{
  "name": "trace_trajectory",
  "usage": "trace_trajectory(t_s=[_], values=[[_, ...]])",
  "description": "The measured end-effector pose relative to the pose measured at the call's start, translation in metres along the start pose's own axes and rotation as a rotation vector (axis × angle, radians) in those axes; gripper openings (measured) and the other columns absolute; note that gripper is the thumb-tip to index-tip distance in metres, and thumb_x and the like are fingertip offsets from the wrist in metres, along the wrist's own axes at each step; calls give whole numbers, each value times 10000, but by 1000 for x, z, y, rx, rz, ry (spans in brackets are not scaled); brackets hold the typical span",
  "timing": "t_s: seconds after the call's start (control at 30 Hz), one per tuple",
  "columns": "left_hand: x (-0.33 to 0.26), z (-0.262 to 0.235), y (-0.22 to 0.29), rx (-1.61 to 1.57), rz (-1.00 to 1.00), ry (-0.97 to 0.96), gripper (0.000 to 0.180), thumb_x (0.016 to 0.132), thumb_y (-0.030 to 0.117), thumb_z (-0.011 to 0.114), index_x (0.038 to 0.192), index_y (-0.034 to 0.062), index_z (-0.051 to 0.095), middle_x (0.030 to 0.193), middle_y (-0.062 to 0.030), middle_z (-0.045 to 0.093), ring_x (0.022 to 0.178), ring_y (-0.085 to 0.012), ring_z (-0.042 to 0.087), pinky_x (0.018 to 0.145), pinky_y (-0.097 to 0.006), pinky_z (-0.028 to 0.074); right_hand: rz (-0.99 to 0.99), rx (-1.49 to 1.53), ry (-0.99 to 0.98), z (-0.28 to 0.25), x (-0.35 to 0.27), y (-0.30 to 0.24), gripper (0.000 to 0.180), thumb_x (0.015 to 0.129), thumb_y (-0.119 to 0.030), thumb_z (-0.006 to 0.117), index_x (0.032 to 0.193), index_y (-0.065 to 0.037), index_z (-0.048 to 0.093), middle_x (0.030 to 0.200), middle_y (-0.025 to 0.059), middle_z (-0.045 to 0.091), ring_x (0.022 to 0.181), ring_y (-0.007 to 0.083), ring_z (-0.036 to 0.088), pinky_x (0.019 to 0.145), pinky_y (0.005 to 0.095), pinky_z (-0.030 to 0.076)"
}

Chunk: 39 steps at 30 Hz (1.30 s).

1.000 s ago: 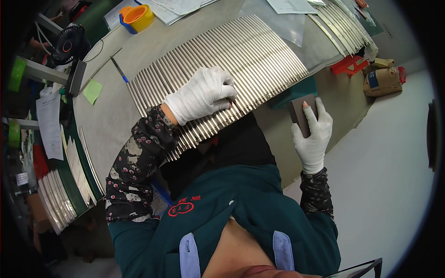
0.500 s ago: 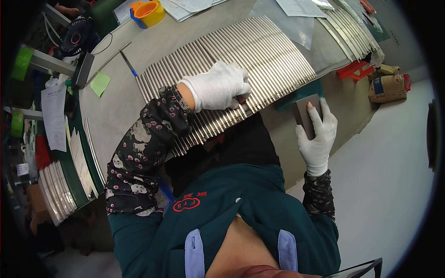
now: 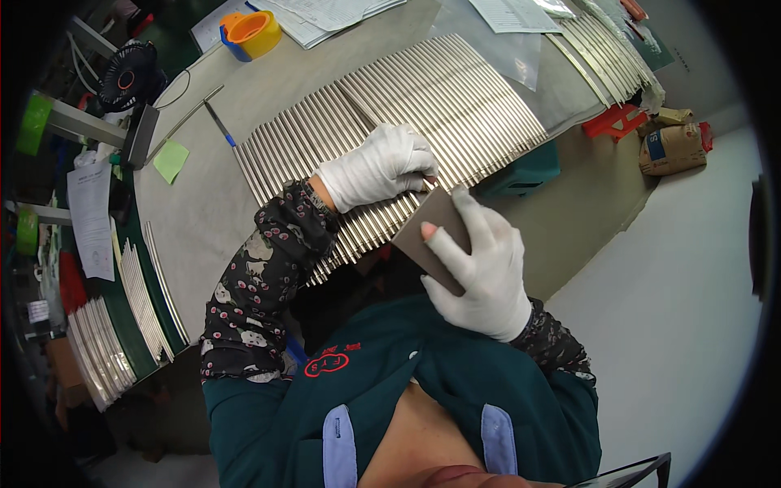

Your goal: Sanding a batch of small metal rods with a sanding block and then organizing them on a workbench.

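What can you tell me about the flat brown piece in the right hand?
The flat brown piece is a thin, dull grey-brown rectangle, like a sanding pad or stiff card. The gloved right hand holds it tilted just off the table's near edge, one bare fingertip on its face. Its upper corner meets the left hand, which rests on the row of metal rods.

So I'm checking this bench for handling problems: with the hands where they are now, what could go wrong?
1. The metal rods lie loose side by side, their near ends over the table edge; the left hand pressing on them might roll some off.
2. The right hand holds the grey-brown pad at the rod ends, and one fingertip shows bare through the glove, so it could get scraped.
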<state>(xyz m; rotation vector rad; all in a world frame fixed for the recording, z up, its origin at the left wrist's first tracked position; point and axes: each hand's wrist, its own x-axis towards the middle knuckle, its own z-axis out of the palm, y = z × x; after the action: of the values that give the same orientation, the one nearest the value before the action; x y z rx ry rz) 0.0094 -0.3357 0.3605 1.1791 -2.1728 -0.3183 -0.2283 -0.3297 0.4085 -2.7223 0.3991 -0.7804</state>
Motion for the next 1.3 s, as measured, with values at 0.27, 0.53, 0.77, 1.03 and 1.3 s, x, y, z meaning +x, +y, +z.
trace_trajectory(t_s=[0.27,0.53,0.77,1.03,1.3], values=[[2,3,0,20,20,0,232,674,132,781,825,93,609,804,-23,619,773,-240,595,747,-356,473,82,-205,-1,-15,8,19,514,650,-196,747,1147,-131,636,1278,244,510,1011,364,557,792,451,473],[4,3,0,59,23,-45,170,745,203,761,834,101,658,819,-12,633,801,-219,603,745,-348,485,146,-301,46,-17,5,32,536,636,-198,759,1155,-131,641,1309,228,501,1067,358,531,842,450,450],[7,-2,-4,51,37,-32,158,760,198,749,848,99,664,806,-17,629,788,-226,607,728,-360,494,148,-634,136,-28,10,55,470,666,-204,737,1118,-106,654,1247,223,543,954,342,583,683,432,486],[1,5,-2,46,53,-16,182,782,250,727,832,95,646,808,-19,596,797,-227,586,718,-365,478,161,-519,138,-27,10,43,488,651,-171,739,1123,-90,643,1292,239,513,1035,348,559,773,440,471],[-3,4,8,63,25,-15,159,760,190,745,849,112,640,826,-19,601,814,-233,584,739,-370,480,247,-449,146,-33,-8,65,541,647,-137,733,1175,-92,626,1331,250,484,1068,373,516,899,466,437]])
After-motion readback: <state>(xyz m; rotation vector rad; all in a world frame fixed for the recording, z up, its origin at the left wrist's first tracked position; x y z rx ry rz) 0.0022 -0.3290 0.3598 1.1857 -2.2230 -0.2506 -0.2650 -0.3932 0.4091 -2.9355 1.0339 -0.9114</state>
